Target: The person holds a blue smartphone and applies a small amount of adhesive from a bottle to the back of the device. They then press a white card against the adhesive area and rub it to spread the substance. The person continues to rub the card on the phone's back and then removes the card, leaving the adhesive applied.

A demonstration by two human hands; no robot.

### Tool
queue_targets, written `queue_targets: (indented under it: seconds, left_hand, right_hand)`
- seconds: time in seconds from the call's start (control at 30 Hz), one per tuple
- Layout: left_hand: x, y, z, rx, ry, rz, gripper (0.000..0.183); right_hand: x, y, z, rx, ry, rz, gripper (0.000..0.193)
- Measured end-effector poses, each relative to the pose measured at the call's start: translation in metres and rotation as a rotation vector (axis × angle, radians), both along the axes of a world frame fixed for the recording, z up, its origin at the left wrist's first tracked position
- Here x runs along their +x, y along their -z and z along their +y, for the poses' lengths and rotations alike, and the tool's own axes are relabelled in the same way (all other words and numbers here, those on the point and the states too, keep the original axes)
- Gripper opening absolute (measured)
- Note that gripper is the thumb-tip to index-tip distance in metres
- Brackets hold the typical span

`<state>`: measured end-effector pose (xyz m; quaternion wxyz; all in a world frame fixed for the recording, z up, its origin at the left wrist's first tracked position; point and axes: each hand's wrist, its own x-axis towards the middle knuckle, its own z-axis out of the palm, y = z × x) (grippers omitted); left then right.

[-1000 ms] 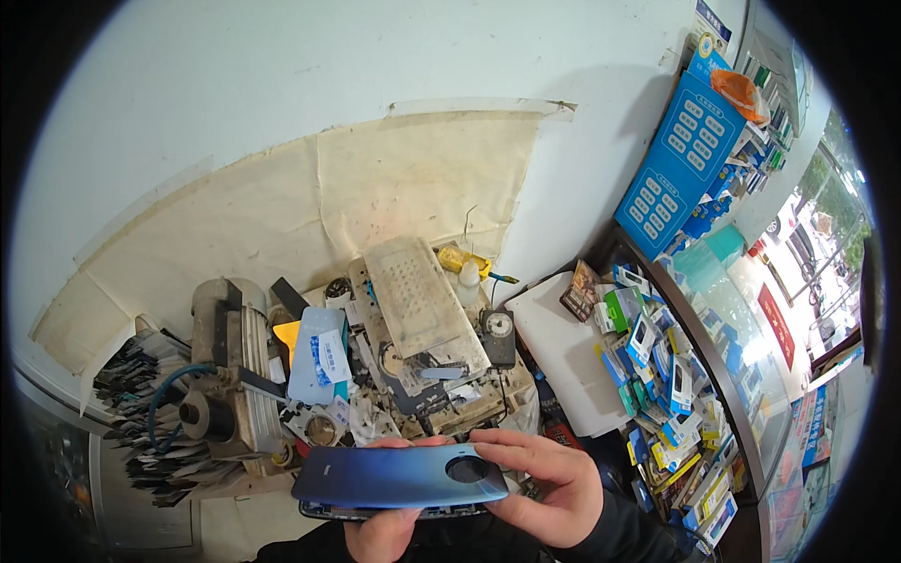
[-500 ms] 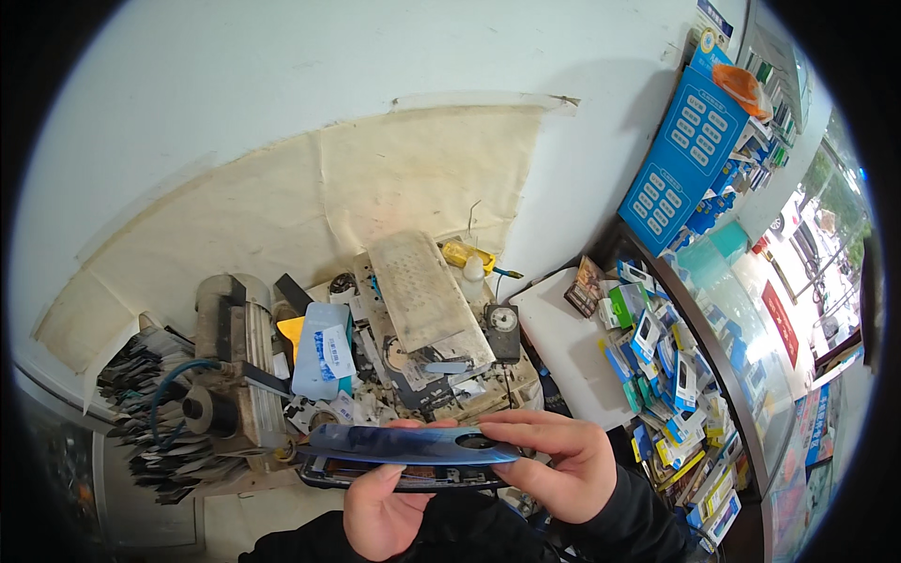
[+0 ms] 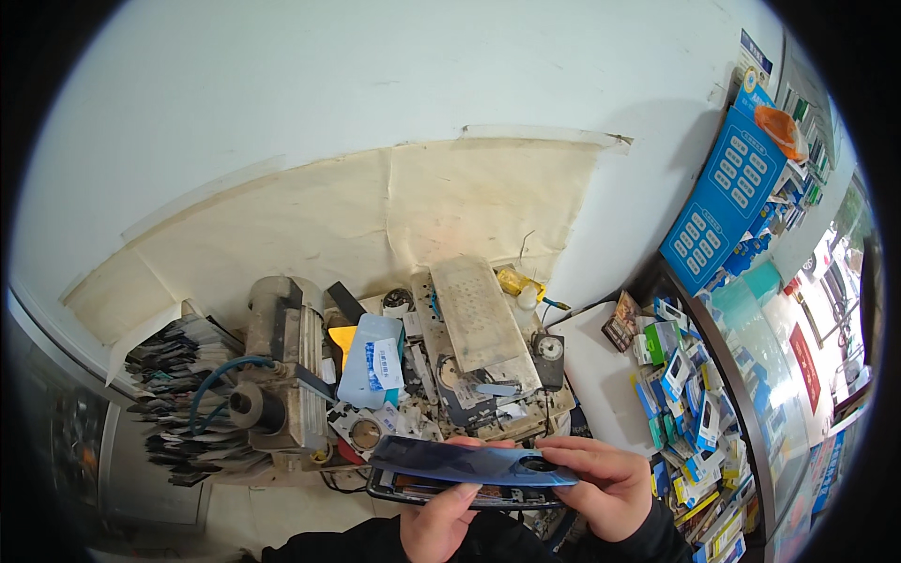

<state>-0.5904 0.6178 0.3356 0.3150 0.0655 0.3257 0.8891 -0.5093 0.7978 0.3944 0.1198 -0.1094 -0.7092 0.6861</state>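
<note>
Low in the head view, I hold an opened smartphone by its edges, its inner parts showing along a gap. A shiny dark-blue phone back cover with a round camera opening lies tilted over it, apart from the body at the left end. My left hand grips the phone from the near side, the thumb on its near edge. Fingertips show behind the cover's far edge. My right hand pinches the cover's right end beside the camera opening, its thumb at the near edge. Whether it also grips the body is unclear.
Beyond the phone lies a cluttered workbench with a dusty beige plate, a yellow-handled tool and a grey-blue sheet. A grimy machine and stacked thin packets stand left. A glass counter with small boxes curves along the right.
The whole view has shifted, so the bench, phone and hands appear farther right and lower. Both hands keep hold of the phone and cover. More fingertips show behind the cover.
</note>
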Motion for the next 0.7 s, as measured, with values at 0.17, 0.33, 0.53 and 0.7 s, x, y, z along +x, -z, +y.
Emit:
queue_targets:
  seconds: [0.17, 0.33, 0.53, 0.7]
  left_hand:
    - [0.001, 0.005, 0.0, -0.037, -0.029, 0.103, 0.042]
    - [0.0, 0.002, 0.0, -0.019, 0.007, 0.183, 0.044]
    - [0.001, 0.001, 0.003, 0.066, 0.037, 0.076, 0.045]
    - [0.002, -0.001, 0.005, 0.028, -0.019, 0.172, 0.05]
  right_hand:
    - [0.001, -0.002, -0.002, -0.001, -0.008, 0.02, 0.036]
    - [0.004, -0.002, -0.002, 0.014, -0.008, 0.027, 0.036]
    - [0.008, 0.001, 0.007, 0.035, -0.129, 0.034, 0.044]
    - [0.009, 0.0, 0.008, 0.042, -0.153, 0.09, 0.039]
